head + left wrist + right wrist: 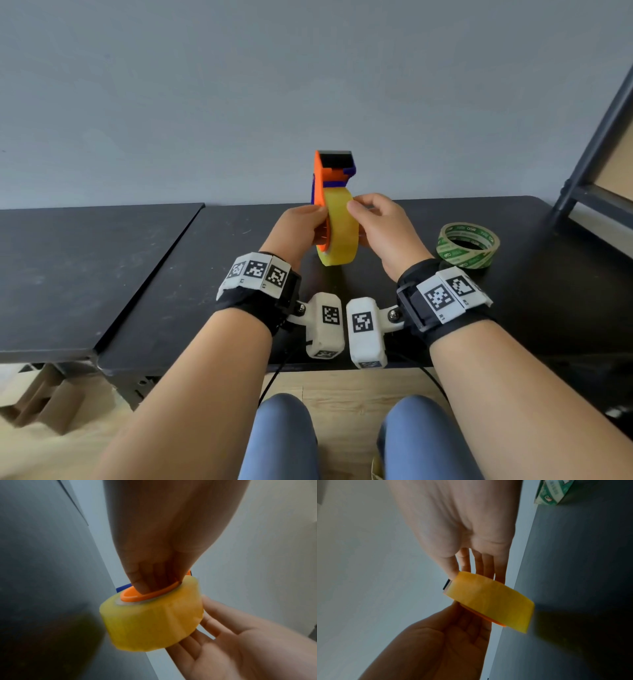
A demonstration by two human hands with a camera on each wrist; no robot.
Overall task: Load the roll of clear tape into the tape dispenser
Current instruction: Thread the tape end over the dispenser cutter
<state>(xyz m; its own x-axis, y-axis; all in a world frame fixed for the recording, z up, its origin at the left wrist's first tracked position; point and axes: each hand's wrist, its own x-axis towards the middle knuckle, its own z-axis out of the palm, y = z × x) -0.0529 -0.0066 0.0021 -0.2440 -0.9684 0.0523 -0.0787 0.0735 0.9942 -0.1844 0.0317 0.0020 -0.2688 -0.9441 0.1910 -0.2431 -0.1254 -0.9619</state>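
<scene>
- Above the black table [513, 308], held upright in mid-air, the orange tape dispenser [322, 178] carries the yellowish clear tape roll [340, 229] on its hub — the roll sits against the orange side plate.
- The left hand [296, 229] grips the dispenser, fingers curled into the orange hub ring [147, 594].
- The right hand [383, 229] pinches the roll — thumb on its rim, fingers behind its far face.
- A green-printed tape roll [468, 244] lies flat on the table to the right, well apart.
</scene>
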